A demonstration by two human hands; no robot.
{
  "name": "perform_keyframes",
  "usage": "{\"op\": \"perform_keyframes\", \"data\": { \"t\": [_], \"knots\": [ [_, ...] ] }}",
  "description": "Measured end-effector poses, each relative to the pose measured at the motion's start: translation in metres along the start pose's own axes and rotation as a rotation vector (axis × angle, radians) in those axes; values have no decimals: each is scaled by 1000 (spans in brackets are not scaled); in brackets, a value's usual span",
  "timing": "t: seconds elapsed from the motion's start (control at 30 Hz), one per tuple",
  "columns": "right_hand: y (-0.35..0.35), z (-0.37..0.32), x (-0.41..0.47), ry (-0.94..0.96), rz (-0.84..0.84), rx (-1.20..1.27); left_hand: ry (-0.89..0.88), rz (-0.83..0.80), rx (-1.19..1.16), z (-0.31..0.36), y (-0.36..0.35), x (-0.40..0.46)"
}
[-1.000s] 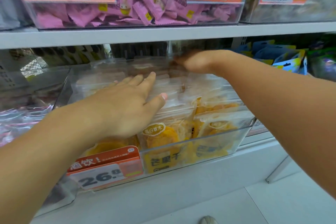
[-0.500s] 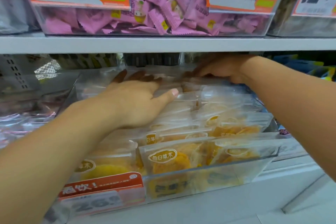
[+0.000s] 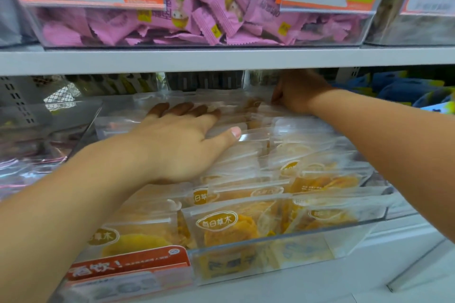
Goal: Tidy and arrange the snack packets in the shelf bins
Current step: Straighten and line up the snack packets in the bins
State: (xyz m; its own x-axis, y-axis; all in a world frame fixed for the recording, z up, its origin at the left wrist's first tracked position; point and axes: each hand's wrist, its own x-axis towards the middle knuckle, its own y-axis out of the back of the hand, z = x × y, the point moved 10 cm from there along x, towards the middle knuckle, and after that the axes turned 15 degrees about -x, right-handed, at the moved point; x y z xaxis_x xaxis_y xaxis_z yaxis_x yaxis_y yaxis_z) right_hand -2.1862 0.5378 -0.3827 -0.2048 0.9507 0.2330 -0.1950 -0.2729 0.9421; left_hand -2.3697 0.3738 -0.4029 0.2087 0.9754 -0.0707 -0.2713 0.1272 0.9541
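A clear plastic bin (image 3: 283,246) on the lower shelf holds several clear packets of orange dried fruit (image 3: 229,226), stacked in rows. My left hand (image 3: 182,145) lies flat on the packets at the bin's middle left, fingers straight and reaching toward the back. At the bin's back right, under the upper shelf, my right hand (image 3: 298,91) has its fingers curled down among the rear packets; its fingertips are hidden.
The grey upper shelf edge (image 3: 221,59) hangs close above both hands. On it stands a bin of pink packets (image 3: 197,19) with price cards. Another clear bin (image 3: 37,135) sits left, blue packets (image 3: 406,91) at right. An orange price tag (image 3: 128,270) fronts the bin.
Both hands have slid deeper toward the back of the bin. The view has moved closer and the bin sits lower in the picture.
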Motion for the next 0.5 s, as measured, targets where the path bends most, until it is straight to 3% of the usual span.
{"op": "perform_keyframes", "data": {
  "t": [0.23, 0.33, 0.5],
  "knots": [
    [29, -25, -49, 151, -152, 164, -12, -4, 28, 0, 0, 1],
    [34, -40, -61, 221, -108, 255, -25, 2, 33, 1, 0, 1],
    [35, -30, -56, 128, -20, 211, -26, -14, 18, -2, -3, 2]
  ]
}}
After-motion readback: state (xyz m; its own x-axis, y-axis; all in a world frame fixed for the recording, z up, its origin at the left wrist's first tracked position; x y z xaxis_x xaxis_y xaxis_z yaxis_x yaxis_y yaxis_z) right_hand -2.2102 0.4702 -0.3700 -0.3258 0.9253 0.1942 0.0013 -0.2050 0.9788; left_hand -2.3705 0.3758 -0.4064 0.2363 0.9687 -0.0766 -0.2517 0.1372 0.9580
